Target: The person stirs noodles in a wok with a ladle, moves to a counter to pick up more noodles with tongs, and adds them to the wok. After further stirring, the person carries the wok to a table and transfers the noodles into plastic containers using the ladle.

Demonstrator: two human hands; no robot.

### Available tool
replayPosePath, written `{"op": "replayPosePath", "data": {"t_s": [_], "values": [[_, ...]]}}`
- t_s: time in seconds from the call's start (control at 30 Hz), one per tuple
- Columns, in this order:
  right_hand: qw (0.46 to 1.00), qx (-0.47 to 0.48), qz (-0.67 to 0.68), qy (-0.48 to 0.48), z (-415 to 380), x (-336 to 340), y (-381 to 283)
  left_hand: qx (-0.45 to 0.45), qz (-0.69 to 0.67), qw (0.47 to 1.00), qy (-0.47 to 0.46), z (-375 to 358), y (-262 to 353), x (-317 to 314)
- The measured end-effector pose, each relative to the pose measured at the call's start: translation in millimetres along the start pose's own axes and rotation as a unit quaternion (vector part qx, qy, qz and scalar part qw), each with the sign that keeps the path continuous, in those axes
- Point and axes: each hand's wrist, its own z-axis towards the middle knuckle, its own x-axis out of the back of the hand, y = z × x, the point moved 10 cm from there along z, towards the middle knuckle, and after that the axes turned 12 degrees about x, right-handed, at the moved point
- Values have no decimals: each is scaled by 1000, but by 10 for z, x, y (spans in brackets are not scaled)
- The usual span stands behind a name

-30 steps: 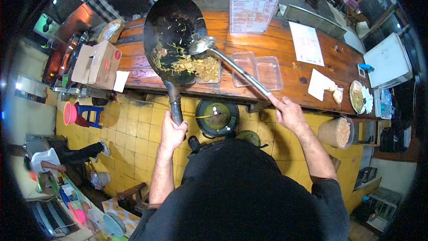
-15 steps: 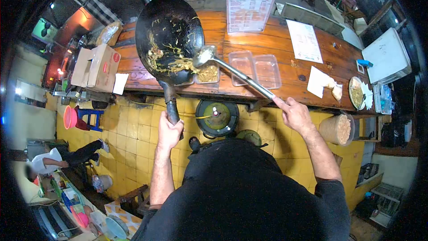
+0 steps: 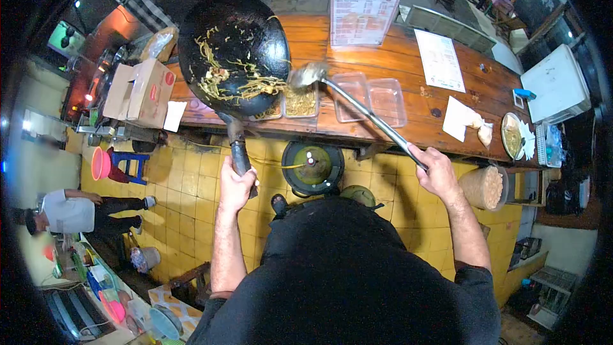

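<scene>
My left hand (image 3: pixel 236 186) is closed round the handle of a black wok (image 3: pixel 246 32), which is tilted above the counter's near edge. Noodles (image 3: pixel 220 83) cling to its lower inside and reach its right rim. In my right hand (image 3: pixel 438 174) is a long-handled metal ladle (image 3: pixel 377 120). Its bowl, blurred by motion, is just right of the wok rim, above a see-through plastic tub (image 3: pixel 300 114) with noodles in it. A second tub of noodles is partly hidden under the wok. Two more plastic tubs (image 3: pixel 350 114) (image 3: pixel 387 118) stand to the right.
On the wooden counter (image 3: pixel 300 32) are a menu stand (image 3: pixel 364 19), a paper sheet (image 3: pixel 439 61), a plate of food (image 3: pixel 511 134) and a cardboard box (image 3: pixel 143 92). A round dark container (image 3: pixel 313 182) stands on the yellow floor. Another person (image 3: pixel 70 211) is at the left.
The wok has shifted slightly left. The ladle has moved right, off the wok's rim, and my right hand has come slightly right and down. The person at the left has changed posture.
</scene>
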Motion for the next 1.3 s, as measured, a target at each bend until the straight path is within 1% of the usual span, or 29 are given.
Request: {"op": "replayPosePath", "data": {"t_s": [0.03,0.07,0.1,0.13,0.2,0.23,0.3,0.37,0.43,0.47,0.5,0.53,0.57,0.63,0.73,0.77,0.8,0.83,0.9,0.93,0.97,1.03,1.07,1.1,1.17,1.23,1.27,1.3], "values": [[1000,-1,-1,-1,11,-12,-8,2,-9,1000,-10,0,28,5],[994,-10,105,34,38,-4,-52,2,-29,999,-18,-27,63,28],[975,-18,209,69,79,6,-88,1,-30,999,-19,-39,97,68],[975,-17,208,69,122,-42,-125,6,-56,998,-36,-45,122,93],[956,9,257,140,199,-52,-210,7,-89,994,-66,-34,161,142],[956,6,258,142,226,-91,-242,8,-86,994,-69,-31,174,174],[958,7,254,134,376,-111,-366,15,-115,991,-65,-10,200,241],[974,47,175,137,568,-100,-593,16,-110,992,-65,26,207,336],[974,86,130,167,751,-90,-834,-9,-71,996,-49,80,219,441],[978,76,122,149,844,-214,-857,-9,-67,996,-50,89,212,460],[978,77,125,151,896,-281,-892,-11,-46,998,-37,88,195,482],[983,71,108,127,986,-381,-933,-13,-26,999,-19,85,179,520],[988,69,92,102,1095,-469,-1012,-16,-20,1000,-8,66,170,561],[988,81,95,93,1172,-554,-1145,-11,-26,1000,-8,52,97,592],[997,69,21,-20,1072,-758,-1118,-21,-14,1000,1,84,-49,625],[997,72,1,-33,982,-791,-1018,-29,-7,1000,7,102,-85,626],[996,80,-10,-45,893,-761,-927,-15,17,999,24,74,-64,631],[994,87,-21,-58,807,-722,-853,-16,13,999,29,86,-107,673],[993,104,-44,-30,749,-529,-812,-10,66,996,53,119,-210,726],[995,81,-29,-45,760,-560,-776,-5,81,995,49,124,-260,742],[995,81,-26,-45,816,-664,-825,-4,84,995,49,109,-263,740],[990,56,125,33,1000,-870,-949,-7,61,997,47,86,-257,687],[975,61,207,58,1142,-913,-1149,-1,24,999,32,110,-321,645],[952,66,287,82,1290,-959,-1374,-2,26,999,31,101,-302,598],[919,135,330,169,1465,-1163,-1657,6,10,1000,4,68,-283,468],[922,129,335,143,1413,-1300,-1763,6,25,1000,-3,74,-302,418],[919,159,332,140,1305,-1371,-1705,18,4,1000,-18,53,-297,382],[945,120,299,55,1177,-1450,-1563,28,-18,999,-31,53,-289,348]]}}
